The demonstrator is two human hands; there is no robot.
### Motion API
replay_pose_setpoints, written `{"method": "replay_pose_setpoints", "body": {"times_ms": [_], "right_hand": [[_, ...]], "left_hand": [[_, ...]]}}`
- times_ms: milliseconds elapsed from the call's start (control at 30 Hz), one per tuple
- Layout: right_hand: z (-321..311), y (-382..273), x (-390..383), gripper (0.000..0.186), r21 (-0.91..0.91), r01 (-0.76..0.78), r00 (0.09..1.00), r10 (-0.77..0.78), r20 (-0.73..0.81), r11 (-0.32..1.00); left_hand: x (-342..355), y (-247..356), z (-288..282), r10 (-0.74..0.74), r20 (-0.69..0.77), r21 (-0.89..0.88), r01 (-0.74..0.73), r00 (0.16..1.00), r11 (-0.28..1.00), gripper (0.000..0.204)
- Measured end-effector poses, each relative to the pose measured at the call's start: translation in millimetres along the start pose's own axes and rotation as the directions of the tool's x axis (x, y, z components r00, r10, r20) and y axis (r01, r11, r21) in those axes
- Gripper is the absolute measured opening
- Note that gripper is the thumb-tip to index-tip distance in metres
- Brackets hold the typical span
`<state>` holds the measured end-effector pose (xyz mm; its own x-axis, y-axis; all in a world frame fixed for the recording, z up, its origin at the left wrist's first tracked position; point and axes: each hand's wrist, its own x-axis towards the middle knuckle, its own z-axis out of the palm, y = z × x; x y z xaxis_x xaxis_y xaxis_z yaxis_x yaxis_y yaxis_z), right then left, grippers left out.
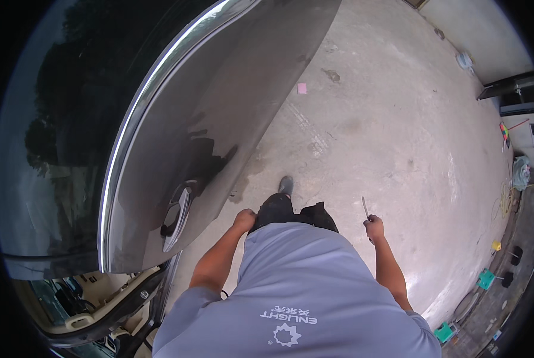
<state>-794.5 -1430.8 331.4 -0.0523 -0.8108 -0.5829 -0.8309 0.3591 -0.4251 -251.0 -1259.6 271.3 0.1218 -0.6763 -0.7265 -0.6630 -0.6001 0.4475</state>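
Note:
My left hand (244, 221) hangs closed beside my dark shorts (275, 212), close to the lower edge of a dark grey car door panel (201, 101). Whatever it may hold is hidden. Out to the right, away from my body, my right hand (373, 228) is closed around a slim tool (364, 206) with a thin, pale metal blade or shaft pointing forward. A bit of its dark end shows below the fist; its exact kind is not clear. The chrome door handle (178, 219) is left of my left hand, apart from it.
Behind the panel at lower left, the car's beige interior (100, 292) shows. A pink square (302, 88) lies on the concrete floor (386, 119) ahead. Along the right wall are green items (486, 278), a hose (505, 200) and a bagged bundle (521, 173).

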Motion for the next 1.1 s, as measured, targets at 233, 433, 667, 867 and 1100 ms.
{"method": "replay_pose_setpoints", "body": {"times_ms": [233,433,667,867,1100], "right_hand": [[-10.6,29.2,19.8,0.008,0.638,-0.474,0.786,0.618,-0.004,0.607],[53.7,150.9,50.4,0.026,-0.004,-0.436,0.871,0.423,0.252,0.9],[-101.5,74.3,222.8,0.021,0.152,-0.465,0.879,0.435,0.197,0.872],[-325.0,19.9,438.2,0.026,0.557,-0.408,0.847,0.528,-0.065,0.723],[-452.9,-86.1,624.6,0.036,0.602,-0.282,0.875,0.457,-0.158,0.748]], "left_hand": [[119.4,88.5,-94.2,0.016,0.006,0.149,-0.017,1.0,0.989,0.036],[212.6,206.0,-108.6,-0.112,0.226,0.053,0.102,0.968,0.993,0.045],[290.5,457.1,-125.9,0.144,0.222,0.265,-0.202,0.964,0.943,0.046],[354.2,604.3,-203.3,0.246,0.085,0.189,-0.258,0.966,0.948,0.046],[490.6,635.0,-240.3,0.144,-0.049,-0.049,-0.147,0.988,0.988,0.045]]}}
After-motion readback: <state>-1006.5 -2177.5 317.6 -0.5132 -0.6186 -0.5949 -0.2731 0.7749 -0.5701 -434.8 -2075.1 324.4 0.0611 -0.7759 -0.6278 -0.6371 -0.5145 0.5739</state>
